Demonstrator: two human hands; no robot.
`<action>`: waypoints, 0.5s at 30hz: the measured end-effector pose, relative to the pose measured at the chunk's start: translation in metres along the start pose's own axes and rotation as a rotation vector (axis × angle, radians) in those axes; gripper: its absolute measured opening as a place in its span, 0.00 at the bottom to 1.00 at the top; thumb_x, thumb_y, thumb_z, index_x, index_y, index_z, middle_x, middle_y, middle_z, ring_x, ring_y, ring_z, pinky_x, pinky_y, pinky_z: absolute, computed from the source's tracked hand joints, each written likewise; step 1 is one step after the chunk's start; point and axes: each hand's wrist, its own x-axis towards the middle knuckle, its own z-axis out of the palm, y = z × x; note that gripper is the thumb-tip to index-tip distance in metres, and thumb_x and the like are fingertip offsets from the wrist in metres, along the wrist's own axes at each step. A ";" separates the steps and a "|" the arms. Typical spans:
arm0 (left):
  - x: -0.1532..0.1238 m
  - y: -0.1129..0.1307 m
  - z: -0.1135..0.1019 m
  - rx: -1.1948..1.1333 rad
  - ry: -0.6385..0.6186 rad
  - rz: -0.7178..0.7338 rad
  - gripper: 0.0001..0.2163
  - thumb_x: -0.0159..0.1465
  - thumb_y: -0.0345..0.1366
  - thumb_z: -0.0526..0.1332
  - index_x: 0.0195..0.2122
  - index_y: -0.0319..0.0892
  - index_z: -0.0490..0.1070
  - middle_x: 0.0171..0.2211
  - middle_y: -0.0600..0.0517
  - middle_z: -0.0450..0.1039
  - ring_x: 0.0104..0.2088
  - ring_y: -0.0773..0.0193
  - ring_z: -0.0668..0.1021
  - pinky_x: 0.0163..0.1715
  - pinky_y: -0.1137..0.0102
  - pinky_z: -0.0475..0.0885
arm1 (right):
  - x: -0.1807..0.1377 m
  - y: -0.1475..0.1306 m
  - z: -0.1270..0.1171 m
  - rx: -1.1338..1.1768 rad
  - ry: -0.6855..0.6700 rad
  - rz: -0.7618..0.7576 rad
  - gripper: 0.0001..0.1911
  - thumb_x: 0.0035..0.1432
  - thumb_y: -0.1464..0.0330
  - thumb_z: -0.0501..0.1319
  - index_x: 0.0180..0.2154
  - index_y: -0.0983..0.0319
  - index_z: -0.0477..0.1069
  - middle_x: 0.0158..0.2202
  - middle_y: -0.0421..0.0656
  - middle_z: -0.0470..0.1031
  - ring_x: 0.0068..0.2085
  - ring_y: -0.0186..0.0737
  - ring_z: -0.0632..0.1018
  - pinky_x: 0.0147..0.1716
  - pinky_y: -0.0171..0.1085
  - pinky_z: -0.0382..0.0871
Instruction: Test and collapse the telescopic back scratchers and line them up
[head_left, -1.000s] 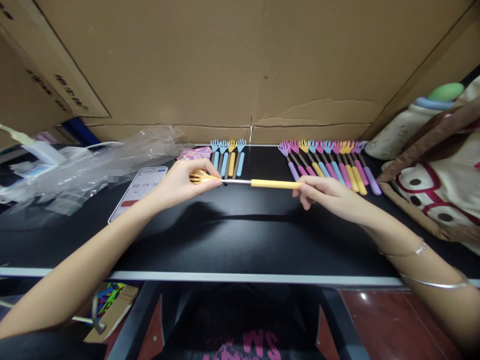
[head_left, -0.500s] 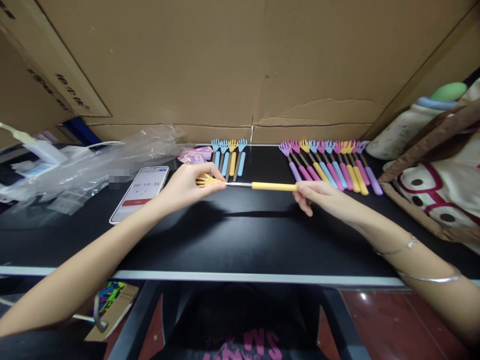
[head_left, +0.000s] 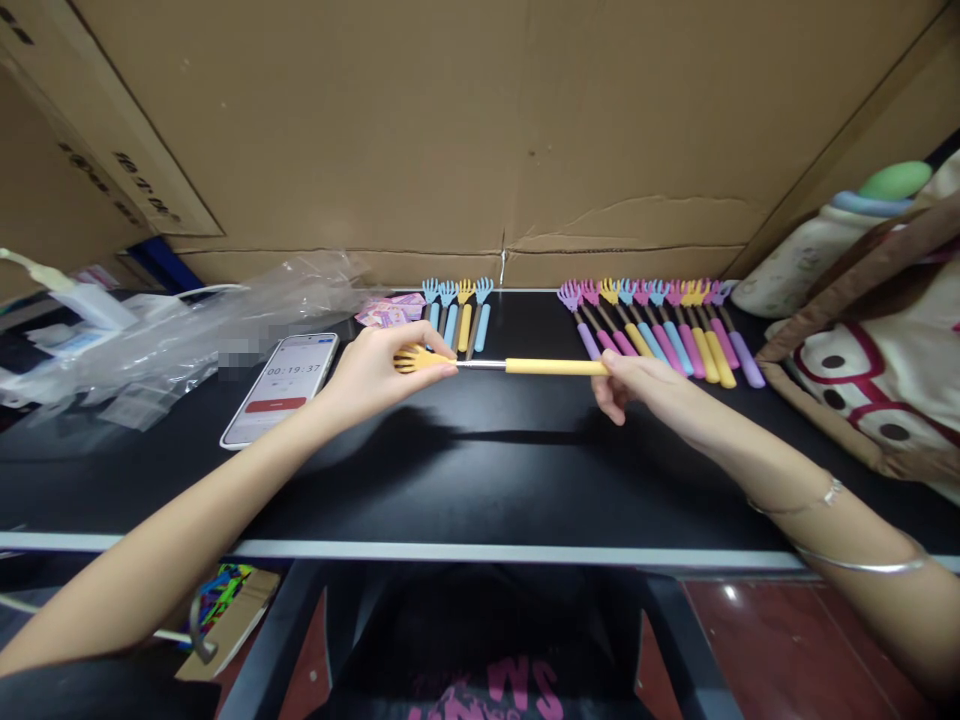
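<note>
A yellow back scratcher [head_left: 555, 367] with a metal rod is held level above the black table, its claw head at the left. My left hand [head_left: 379, 368] is closed on the scratcher where the claw meets the rod. The end of the yellow handle is pinched by my right hand [head_left: 637, 385]. Behind, a small group of blue and yellow back scratchers [head_left: 465, 325] lies near the back edge. To its right, a longer row of purple, pink, yellow and blue back scratchers [head_left: 675, 340] lies side by side.
A phone [head_left: 281, 385] showing a timer lies left of my left hand, beside clear plastic bags [head_left: 202, 335] and a pink packet [head_left: 390, 310]. Cardboard [head_left: 450, 140] walls the back. A bottle [head_left: 810, 245] and a bag [head_left: 885, 400] stand at the right.
My right hand has moved slightly right and up with the handle end, and a little more of the metal rod and handle shows. My left hand has barely shifted.
</note>
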 end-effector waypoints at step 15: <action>0.001 -0.003 -0.002 -0.045 -0.004 0.001 0.13 0.59 0.47 0.63 0.31 0.40 0.73 0.32 0.51 0.77 0.33 0.63 0.75 0.35 0.71 0.66 | -0.009 -0.011 0.001 -0.270 0.091 -0.183 0.22 0.64 0.49 0.51 0.29 0.59 0.64 0.21 0.38 0.67 0.24 0.34 0.69 0.27 0.35 0.61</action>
